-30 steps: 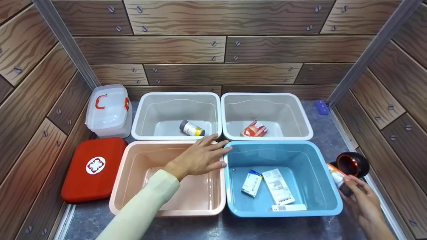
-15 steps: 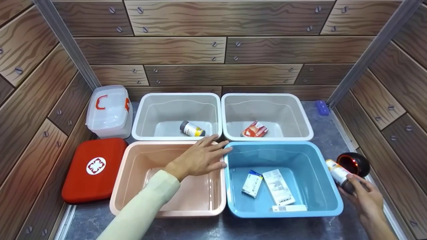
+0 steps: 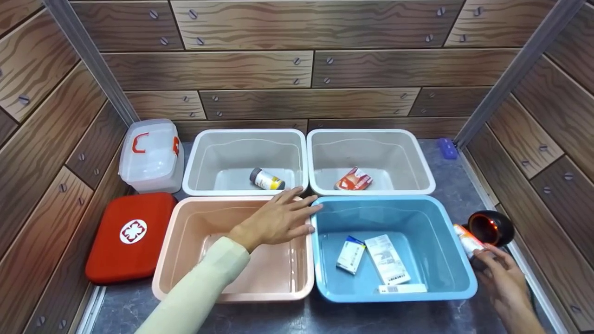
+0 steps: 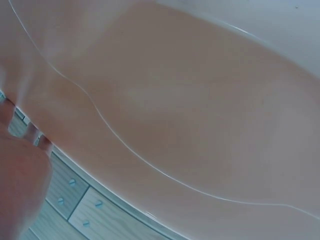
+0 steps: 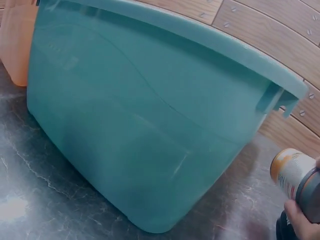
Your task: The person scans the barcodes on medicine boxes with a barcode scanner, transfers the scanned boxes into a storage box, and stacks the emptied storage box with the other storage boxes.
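Note:
My right hand [image 3: 503, 280] pinches a pill bottle [image 3: 467, 240] by its dark cap, just outside the right wall of the blue bin [image 3: 371, 297]. Red light from the mouth of a black barcode scanner [image 3: 505, 228] falls on the bottle. In the right wrist view the bottle [image 5: 294, 171] shows a white label with a barcode and an orange-yellow end; only a thumb and a bit of finger appear. My left hand [image 3: 274, 221] rests, fingers spread, over the pink bin's [image 3: 163, 250] right rim, fingertips at the blue bin's edge.
Two small medicine boxes [image 3: 351, 255] and a long box lie in the blue bin. Behind stand two grey bins, holding a bottle [image 3: 267, 179] and a red box [image 3: 354, 179]. A red first-aid case [image 3: 116, 260], clear lidded box [image 3: 151, 153] and purple case [image 3: 448, 149] flank them.
The bottle was turned and drawn out of the scanner's red light half a second ago; now it is back in the glow, its label lit red. The left hand has stayed put.

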Tool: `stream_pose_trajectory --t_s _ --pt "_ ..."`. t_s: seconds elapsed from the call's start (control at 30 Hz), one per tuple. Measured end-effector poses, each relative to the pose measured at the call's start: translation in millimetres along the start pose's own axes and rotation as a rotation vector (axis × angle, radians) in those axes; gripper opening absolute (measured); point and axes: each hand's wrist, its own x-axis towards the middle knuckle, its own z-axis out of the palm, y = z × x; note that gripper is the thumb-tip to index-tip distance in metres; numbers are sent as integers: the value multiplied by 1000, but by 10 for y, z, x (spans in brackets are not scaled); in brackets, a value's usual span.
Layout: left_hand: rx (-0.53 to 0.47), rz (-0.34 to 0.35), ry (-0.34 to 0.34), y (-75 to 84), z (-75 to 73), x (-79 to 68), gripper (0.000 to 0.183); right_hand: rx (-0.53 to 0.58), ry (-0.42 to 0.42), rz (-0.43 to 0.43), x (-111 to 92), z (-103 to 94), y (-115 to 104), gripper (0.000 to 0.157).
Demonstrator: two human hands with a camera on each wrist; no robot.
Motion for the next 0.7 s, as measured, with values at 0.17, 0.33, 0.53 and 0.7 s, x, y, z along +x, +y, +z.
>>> stream_pose_trajectory --t_s 0.17,0.33,0.53,0.7 --pt "7 6 14 3 0 -4 64 102 -43 -181 -28 17 81 46" --pt "2 4 11 5 3 -1 65 135 10 -325 -50 93 99 57" --pt "-7 -1 9 -3 0 -5 64 19 42 -511 -26 151 127 57" --pt "-10 2 8 -5 9 -2 64 -136 14 -680 -8 130 199 51"
